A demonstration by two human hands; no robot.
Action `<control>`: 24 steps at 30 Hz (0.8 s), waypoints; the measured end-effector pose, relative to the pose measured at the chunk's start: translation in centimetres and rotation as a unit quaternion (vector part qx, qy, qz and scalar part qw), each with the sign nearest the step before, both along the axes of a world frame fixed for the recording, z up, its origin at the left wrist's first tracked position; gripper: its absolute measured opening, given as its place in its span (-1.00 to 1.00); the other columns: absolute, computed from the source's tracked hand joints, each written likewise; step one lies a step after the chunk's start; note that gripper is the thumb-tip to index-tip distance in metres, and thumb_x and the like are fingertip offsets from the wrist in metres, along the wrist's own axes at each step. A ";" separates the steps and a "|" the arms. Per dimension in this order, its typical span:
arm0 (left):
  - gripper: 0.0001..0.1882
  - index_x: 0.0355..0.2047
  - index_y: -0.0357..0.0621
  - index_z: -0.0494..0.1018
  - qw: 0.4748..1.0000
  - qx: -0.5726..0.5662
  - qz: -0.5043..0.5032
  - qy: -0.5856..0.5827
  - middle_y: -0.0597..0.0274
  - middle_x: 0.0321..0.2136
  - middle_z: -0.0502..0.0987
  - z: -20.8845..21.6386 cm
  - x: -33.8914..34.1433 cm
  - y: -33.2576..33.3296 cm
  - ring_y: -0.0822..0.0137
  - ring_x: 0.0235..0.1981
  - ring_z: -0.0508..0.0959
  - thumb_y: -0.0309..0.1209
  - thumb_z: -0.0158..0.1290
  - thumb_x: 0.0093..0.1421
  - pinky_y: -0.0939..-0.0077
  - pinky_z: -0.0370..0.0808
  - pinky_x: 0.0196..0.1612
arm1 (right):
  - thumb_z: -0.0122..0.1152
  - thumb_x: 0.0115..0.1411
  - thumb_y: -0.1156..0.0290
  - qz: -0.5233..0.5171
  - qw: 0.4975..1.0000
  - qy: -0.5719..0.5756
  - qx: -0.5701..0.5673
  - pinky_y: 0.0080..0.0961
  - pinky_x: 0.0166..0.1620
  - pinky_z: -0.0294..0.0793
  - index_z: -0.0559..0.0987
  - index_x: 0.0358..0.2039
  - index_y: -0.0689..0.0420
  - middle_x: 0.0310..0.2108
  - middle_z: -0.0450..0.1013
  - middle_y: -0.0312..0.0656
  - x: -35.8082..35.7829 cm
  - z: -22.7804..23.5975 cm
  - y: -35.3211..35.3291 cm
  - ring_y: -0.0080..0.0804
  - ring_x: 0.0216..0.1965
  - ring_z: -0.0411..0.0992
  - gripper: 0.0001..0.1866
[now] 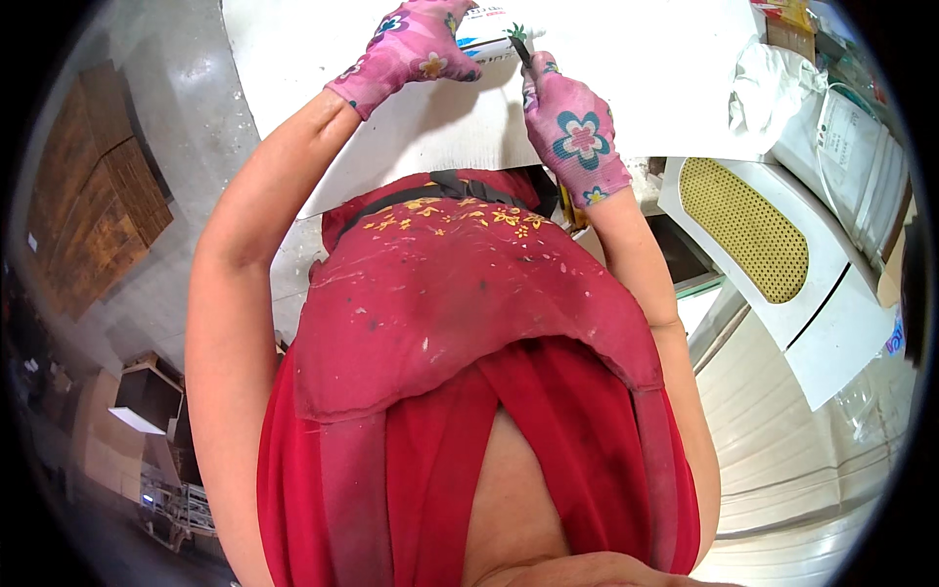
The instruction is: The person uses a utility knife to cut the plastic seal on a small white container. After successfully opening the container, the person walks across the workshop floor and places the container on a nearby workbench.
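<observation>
Both hands wear pink gloves with a flower pattern. At the top of the head view, my left hand [421, 47] is closed around the left side of a white printed container [486, 37] with blue and green marks. Its upper part is cut off by the picture's edge, so I cannot tell whether it is a tube or a bottle. My right hand [575, 125] is wrapped round a slim dark tool [521, 51], whose end reaches up to the container's right side. The tool's exact kind does not show. Both hands are over a white tabletop [323, 59].
On the right, a crumpled white plastic bag [768, 93] and a wrapped white package [851, 147] lie beside a white panel with a yellow perforated pad [748, 230]. Stacked brown cardboard [93, 196] lies on the grey floor at left. A red apron [479, 284] covers my front.
</observation>
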State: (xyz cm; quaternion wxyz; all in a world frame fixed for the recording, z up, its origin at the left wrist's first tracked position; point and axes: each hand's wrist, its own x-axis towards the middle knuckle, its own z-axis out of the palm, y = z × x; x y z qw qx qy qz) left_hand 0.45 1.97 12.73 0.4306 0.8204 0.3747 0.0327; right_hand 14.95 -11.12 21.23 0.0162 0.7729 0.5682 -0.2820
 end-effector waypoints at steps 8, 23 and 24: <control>-0.20 -0.05 -0.14 0.47 1.000 -0.008 0.006 0.020 0.02 -0.15 0.49 0.3 0.4 0.2 0.06 -0.04 0.47 -0.08 0.33 -0.38 0.32 0.43 0.03 | -0.16 0.32 0.27 -0.008 0.999 -0.041 0.020 -0.06 -0.32 0.47 0.37 -0.11 0.14 -0.49 0.51 0.07 -0.2 0.1 0.6 0.10 -0.40 0.50 -0.74; -0.24 -0.08 -0.14 0.48 0.999 0.020 0.002 0.025 -0.01 -0.18 0.49 1.0 0.7 -0.1 0.04 -0.07 0.48 -0.09 0.32 -0.37 0.30 0.45 0.01 | -0.09 0.20 0.42 0.106 0.991 -0.074 0.037 -0.20 -0.45 0.52 0.44 -0.24 0.34 -0.55 0.51 0.05 -0.1 0.1 1.6 0.02 -0.49 0.53 -0.75; -0.24 -0.08 -0.15 0.48 0.999 0.021 -0.002 0.039 -0.02 -0.17 0.49 1.1 0.8 -0.1 0.04 -0.07 0.48 -0.10 0.31 -0.36 0.30 0.45 0.01 | -0.09 0.19 0.42 0.111 0.991 -0.068 0.034 -0.20 -0.44 0.53 0.44 -0.26 0.33 -0.53 0.51 0.06 0.1 0.1 1.8 0.03 -0.48 0.53 -0.76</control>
